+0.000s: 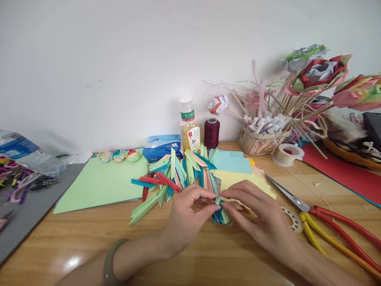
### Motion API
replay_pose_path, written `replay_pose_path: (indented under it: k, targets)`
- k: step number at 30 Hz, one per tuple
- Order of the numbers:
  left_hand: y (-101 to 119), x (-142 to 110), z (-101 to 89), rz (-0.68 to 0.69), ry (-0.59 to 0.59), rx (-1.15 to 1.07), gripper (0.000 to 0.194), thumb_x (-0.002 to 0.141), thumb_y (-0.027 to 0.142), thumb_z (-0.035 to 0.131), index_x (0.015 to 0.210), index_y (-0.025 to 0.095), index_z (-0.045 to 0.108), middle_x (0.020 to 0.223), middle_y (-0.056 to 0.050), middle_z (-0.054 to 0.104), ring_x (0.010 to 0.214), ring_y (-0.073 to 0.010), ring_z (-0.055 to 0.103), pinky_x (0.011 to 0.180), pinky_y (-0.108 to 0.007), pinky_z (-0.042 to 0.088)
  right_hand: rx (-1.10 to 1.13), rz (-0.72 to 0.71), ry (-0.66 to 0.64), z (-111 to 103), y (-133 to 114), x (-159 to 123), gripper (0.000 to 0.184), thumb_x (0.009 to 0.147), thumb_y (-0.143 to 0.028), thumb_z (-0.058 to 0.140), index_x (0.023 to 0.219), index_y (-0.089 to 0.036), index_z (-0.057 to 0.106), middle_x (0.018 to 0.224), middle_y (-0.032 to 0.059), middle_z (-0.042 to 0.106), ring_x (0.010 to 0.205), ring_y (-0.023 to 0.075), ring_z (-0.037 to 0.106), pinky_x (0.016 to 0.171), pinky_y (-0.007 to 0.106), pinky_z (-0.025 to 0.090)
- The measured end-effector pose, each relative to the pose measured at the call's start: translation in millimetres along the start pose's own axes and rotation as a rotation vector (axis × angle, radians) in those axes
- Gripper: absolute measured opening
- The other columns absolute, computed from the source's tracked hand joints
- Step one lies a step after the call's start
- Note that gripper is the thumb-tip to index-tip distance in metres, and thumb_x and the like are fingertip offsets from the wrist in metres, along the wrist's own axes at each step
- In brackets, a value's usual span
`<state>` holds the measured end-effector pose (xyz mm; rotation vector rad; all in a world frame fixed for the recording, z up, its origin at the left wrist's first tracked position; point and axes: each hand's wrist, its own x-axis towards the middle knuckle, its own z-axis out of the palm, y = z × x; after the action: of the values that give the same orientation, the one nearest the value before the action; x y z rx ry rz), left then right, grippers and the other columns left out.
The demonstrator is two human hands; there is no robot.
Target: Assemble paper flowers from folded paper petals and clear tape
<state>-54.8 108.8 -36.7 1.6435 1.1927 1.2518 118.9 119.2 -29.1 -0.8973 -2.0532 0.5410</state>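
Note:
Both hands meet over the table at a small folded paper piece [222, 216] in blue and light green. My left hand [190, 212] pinches its top between thumb and forefinger. My right hand [258, 218] grips the same piece from the other side, thumb and fingers closed on it. The fingers hide much of the piece. Just behind my hands lies a loose pile of folded paper strips [180, 174] in green, blue, red and peach. Beside the pile are flat blue paper sheets [233, 162] and yellow paper sheets [247, 180].
Large scissors [300, 204] and a tape ring [291, 220] lie right of my right hand. Behind stand a tissue pack [162, 146], a bottle [190, 127], a dark thread spool [212, 133] and a basket [258, 141]. Green paper [104, 182] lies left, a white spool [284, 157] right.

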Motion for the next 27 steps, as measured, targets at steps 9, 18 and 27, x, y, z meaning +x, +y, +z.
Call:
replay_pose_path:
  k: [9,18,27]
  targets:
    - [-9.5,1.6,0.0,0.221,0.025,0.049,0.011,0.07,0.018,0.071,0.071,0.016,0.06,0.071,-0.003,0.065,0.07,-0.0148,0.061,0.067,-0.028,0.051,0.002,-0.029,0.022,0.0,-1.0,-0.3,0.02,0.082,-0.012,0.056,0.095,-0.022,0.066,0.079,0.0053,0.063,0.074,0.0173,0.06,0.062,0.028,0.051]
    - [-13.3,2.9,-0.6,0.223,-0.01,0.011,0.013,0.072,0.02,0.07,0.07,0.017,0.057,0.07,-0.002,0.062,0.069,-0.0142,0.058,0.066,-0.028,0.048,0.081,0.002,-0.02,-1.6,1.1,2.2,0.01,0.083,-0.012,0.055,0.081,-0.021,0.058,0.079,0.0046,0.059,0.074,0.0166,0.058,0.061,0.026,0.048]
    - [-2.2,7.9,-5.1,-0.03,-0.219,-0.234,0.023,0.065,0.024,0.075,0.061,0.015,0.054,0.063,0.001,0.055,0.064,-0.0115,0.051,0.063,-0.025,0.043,0.428,0.267,-0.313,-4.9,1.9,1.7,0.011,0.089,-0.026,0.049,0.079,-0.022,0.051,0.076,-0.0001,0.052,0.07,0.0136,0.05,0.06,0.023,0.042]
